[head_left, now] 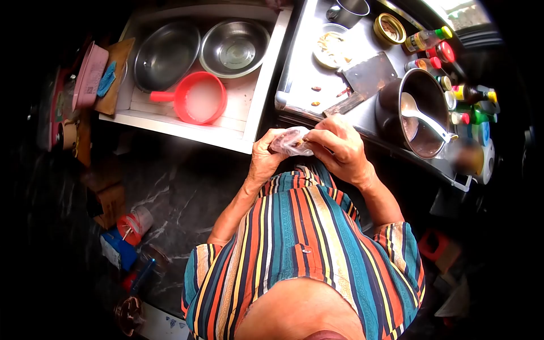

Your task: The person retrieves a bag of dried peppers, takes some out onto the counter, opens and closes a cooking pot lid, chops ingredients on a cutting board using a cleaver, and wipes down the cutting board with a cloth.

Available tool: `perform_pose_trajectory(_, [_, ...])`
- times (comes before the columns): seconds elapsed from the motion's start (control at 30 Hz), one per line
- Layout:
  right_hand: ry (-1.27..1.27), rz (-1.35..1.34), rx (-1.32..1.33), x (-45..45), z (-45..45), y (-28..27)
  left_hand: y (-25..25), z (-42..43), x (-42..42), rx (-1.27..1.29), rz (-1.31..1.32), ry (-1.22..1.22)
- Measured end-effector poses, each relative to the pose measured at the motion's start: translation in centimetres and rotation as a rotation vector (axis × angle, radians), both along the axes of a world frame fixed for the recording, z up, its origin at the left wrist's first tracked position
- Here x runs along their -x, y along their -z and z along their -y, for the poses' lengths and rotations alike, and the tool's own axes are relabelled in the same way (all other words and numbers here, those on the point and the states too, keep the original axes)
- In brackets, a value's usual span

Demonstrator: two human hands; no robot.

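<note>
A small clear plastic bag (292, 140) is held in front of my body, between the sink and the counter edge. My left hand (265, 156) grips the bag's left side, its fingers closed on the plastic. From the right, my right hand (341, 148) pinches the bag's opening with thumb and fingers. Something brownish shows inside near those fingertips, too small to name. Just beyond my right hand lies a cleaver (368, 76) on the steel counter, its handle pointing toward me. Beside the blade are a few small dried reddish pieces (315, 103).
The white sink (141, 122) holds two metal basins (167, 56) and a red dipper (180, 97) with whitish liquid. On the counter stand a dark pot (391, 107) with a white ladle (416, 113), a plate of sliced food (331, 48), a metal cup (351, 8) and several bottles (428, 39).
</note>
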State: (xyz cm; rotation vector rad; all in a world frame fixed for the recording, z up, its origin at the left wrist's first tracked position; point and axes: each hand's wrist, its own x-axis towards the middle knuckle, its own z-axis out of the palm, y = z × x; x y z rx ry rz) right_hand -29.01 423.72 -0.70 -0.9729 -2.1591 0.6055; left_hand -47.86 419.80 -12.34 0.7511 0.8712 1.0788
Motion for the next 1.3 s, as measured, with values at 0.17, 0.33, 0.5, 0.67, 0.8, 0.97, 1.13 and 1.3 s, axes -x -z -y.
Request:
perform_pose_trajectory(0.17, [0.088,0.153,-0.137,0.8,1.6,-0.2,-1.1,0.4,0.4,-0.051,-0.049,0.021])
perform_pose_trajectory(0.33, [0.063,0.018,-0.104,0.7,2.3,-1.6,-1.9,1.3,1.2,-0.02,-0.013,-0.001])
perform_pose_trajectory(0.5, [-0.027,0.086,-0.007,1.6,3.2,-0.8,-2.7,3.1,3.4,0.004,-0.063,0.01])
perform_pose_trajectory(0.67, [-0.135,0.02,0.124,4.5,4.7,-1.4,-1.9,5.4,6.8,0.038,-0.092,0.034])
perform_pose_trajectory(0.8, [-0.229,0.014,0.136,7.3,5.9,-2.9,-2.4,7.2,11.3,-0.219,-0.438,-0.004])
perform_pose_trajectory(0.97, [-0.318,0.055,0.126,11.1,8.6,-2.7,-11.5,8.1,15.4,-0.75,-0.945,-0.167])
perform_pose_trajectory(1.13, [-0.283,-0.042,0.036,14.8,10.9,-2.8,-12.5,9.3,16.2,-0.992,-0.993,-0.04])
perform_pose_trajectory(1.3, [-0.186,-0.048,0.341,16.7,12.0,-3.0,-12.3,11.2,19.1,-0.905,-0.927,-0.054])
